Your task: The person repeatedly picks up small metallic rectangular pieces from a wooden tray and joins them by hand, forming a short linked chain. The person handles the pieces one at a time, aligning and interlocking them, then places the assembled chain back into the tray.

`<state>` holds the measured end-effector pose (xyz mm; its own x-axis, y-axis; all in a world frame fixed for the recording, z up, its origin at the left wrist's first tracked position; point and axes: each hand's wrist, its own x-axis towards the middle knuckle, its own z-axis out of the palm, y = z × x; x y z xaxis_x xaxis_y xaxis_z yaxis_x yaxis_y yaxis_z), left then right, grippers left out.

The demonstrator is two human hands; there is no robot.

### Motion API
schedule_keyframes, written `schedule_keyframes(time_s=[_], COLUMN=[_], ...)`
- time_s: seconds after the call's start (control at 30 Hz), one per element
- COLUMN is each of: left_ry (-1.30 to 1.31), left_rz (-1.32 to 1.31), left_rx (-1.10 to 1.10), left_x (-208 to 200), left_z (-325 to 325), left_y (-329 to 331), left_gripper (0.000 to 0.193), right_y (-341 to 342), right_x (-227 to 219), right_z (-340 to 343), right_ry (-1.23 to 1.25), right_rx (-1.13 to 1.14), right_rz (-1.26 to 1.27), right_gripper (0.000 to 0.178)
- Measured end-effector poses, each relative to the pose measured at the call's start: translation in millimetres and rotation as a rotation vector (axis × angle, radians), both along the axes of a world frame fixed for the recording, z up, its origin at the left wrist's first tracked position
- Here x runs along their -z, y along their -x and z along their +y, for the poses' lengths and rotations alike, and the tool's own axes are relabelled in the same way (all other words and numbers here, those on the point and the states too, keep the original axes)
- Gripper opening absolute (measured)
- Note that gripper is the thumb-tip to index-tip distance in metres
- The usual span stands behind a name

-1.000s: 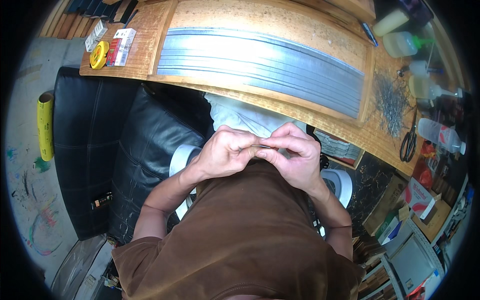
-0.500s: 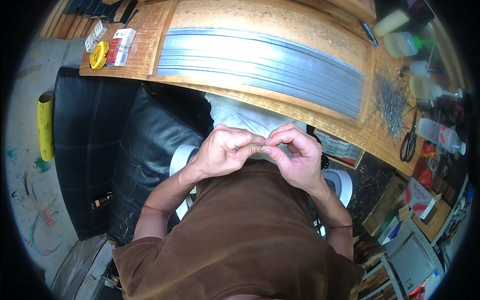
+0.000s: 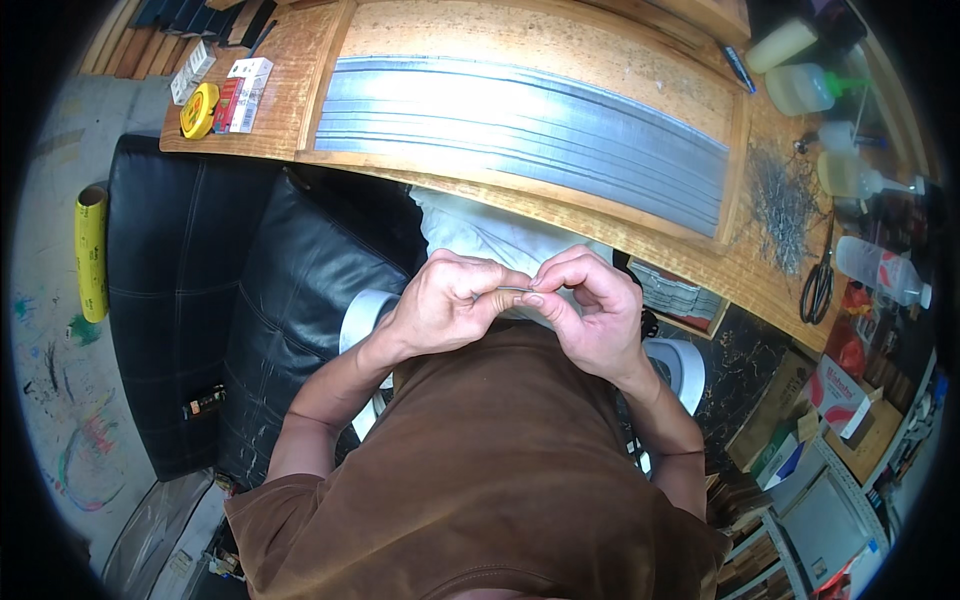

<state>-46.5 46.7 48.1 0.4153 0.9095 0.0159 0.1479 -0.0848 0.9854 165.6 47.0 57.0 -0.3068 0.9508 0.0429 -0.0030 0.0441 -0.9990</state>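
In front of my chest, near the bench's front edge, both hands meet at the fingertips. My left hand [image 3: 450, 303] is closed, thumb and forefinger pinching one end of a thin grey metal piece [image 3: 514, 289]. At its other end my right hand [image 3: 595, 310] pinches with thumb and forefinger, its other fingers curled. Little of the piece shows between the fingertips, so its full shape is hidden. Beyond my hands, a wide shallow wooden tray [image 3: 440, 168] on the bench holds long silvery metal strips [image 3: 520, 115] laid side by side.
Right of the tray lie a heap of thin metal wires or pins [image 3: 783, 205], black-handled scissors [image 3: 818, 285] and several plastic bottles [image 3: 882, 270]. A yellow tape measure [image 3: 199, 111] and small boxes [image 3: 243, 95] sit at the bench's left end. A black leather seat [image 3: 190, 270] stands at left.
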Motion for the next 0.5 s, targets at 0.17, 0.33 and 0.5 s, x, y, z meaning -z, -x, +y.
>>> schedule_keyframes(time_s=[0.17, 0.33, 0.5], left_ry=[-0.007, -0.007, -0.033], left_rz=[-0.021, 0.002, -0.016], left_rx=[-0.019, -0.004, -0.019], left_x=[0.1, 1.9, 2.5], left_z=[-0.3, -1.1, -0.8], left_y=[-2.0, -0.5, -2.0], left_gripper=[0.018, 0.017, 0.017], right_y=[1.9, 0.7, -0.1], right_x=[1.5, 1.8, -0.3], right_z=[-1.5, -1.6, 0.9], right_ry=[0.009, -0.006, -0.075], right_rx=[0.013, 0.002, -0.012], right_rz=[0.060, 0.040, -0.026], right_gripper=[0.015, 0.015, 0.014])
